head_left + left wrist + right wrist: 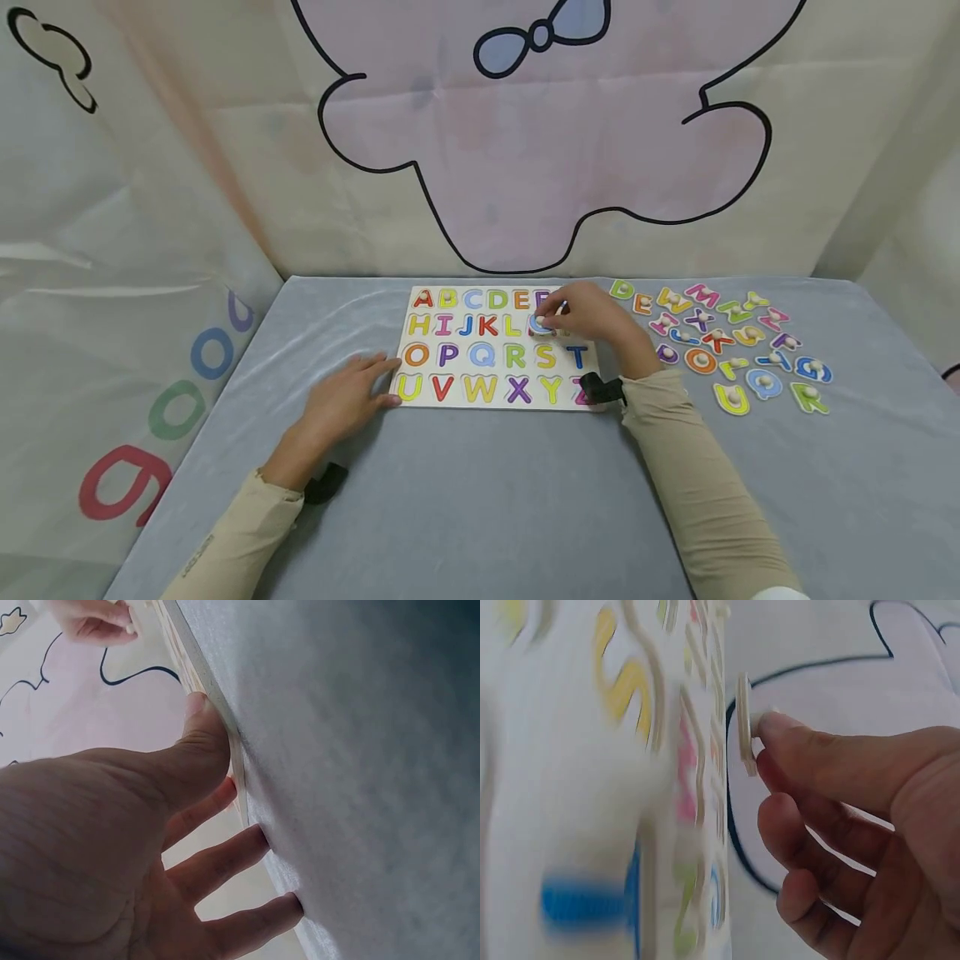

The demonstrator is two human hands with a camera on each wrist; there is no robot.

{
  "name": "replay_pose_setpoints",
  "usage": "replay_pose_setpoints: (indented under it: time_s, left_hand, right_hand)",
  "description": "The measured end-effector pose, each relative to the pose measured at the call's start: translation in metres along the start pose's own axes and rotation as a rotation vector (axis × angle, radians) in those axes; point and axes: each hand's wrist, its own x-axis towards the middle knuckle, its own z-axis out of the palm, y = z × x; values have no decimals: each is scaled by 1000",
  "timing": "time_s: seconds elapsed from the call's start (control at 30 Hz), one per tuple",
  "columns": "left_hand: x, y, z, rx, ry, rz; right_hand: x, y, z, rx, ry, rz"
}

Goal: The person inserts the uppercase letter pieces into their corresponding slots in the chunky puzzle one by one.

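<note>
A white alphabet puzzle board with coloured letters A to Z lies on the cloth-covered table. Over its upper right part, my right hand pinches a light blue letter piece by its knob. In the right wrist view that letter piece stands apart from the board face, its knob between thumb and index finger; which letter it is cannot be told. My left hand rests at the board's lower left edge. The left wrist view shows its thumb against the board edge and other fingertips touching the cloth.
Several loose letter pieces with knobs, such as an orange O and a yellow U, lie scattered right of the board. A grey-blue cloth covers the table. Behind it hangs a printed curtain.
</note>
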Motion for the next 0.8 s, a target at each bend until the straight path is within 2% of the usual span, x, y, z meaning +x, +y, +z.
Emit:
replay_pose_setpoints:
  time_s: [0.3,0.4,0.63,0.8]
  left_hand:
    - [0,-3,1,-1,9,-1]
    - [0,-2,2,-3,3,-9]
    - [2,-2,1,9,8,8]
    - [1,-2,-2,33,10,29]
  right_hand:
    - [30,-47,8,-8,2,-84]
    - [42,-58,10,-10,10,-84]
    - [72,-65,22,36,25,-1]
    - [86,-67,31,68,31,61]
